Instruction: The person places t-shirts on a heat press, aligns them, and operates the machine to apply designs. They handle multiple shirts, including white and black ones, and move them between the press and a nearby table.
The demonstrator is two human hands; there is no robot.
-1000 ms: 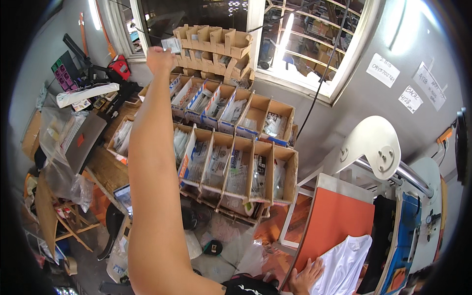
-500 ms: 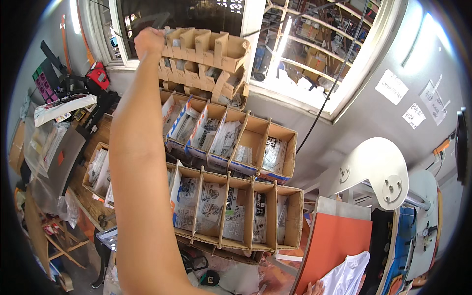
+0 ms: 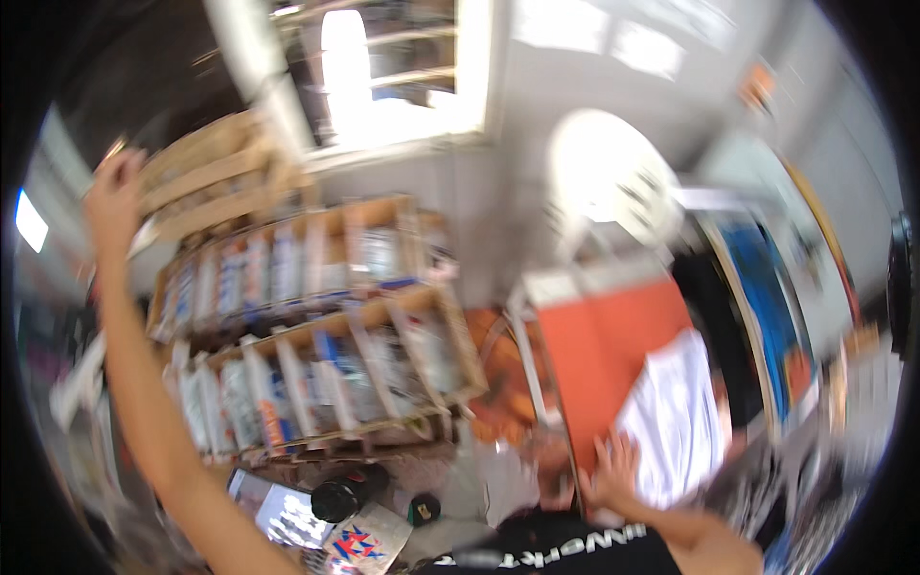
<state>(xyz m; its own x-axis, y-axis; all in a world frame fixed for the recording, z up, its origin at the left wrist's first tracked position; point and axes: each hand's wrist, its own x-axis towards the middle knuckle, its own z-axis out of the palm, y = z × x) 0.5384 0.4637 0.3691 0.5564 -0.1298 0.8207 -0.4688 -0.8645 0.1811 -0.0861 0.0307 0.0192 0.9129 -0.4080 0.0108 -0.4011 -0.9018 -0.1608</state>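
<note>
My left hand (image 3: 116,177) is raised at the upper left beside a tiered cardboard rack (image 3: 206,172), fingers curled round something small that blur hides. Below, two rows of divided cardboard boxes, an upper one (image 3: 326,240) and a lower one (image 3: 436,331), hold clear and white plastic packets. At the lower right my right hand (image 3: 610,468) lies open on the edge of an orange board (image 3: 594,355), its fingertips by a folded white T-shirt (image 3: 671,422) resting on that board.
A white press-like machine (image 3: 609,177) stands behind the board, with a blue panel (image 3: 752,297) to its right. Below the boxes lie a lit screen (image 3: 278,508) and a dark round object (image 3: 335,498). A window (image 3: 393,134) is at the back.
The view has swung right and blurred, and more of my right arm shows. My raised left hand is now at the rack's left side; the pale packet it held earlier is no longer distinguishable.
</note>
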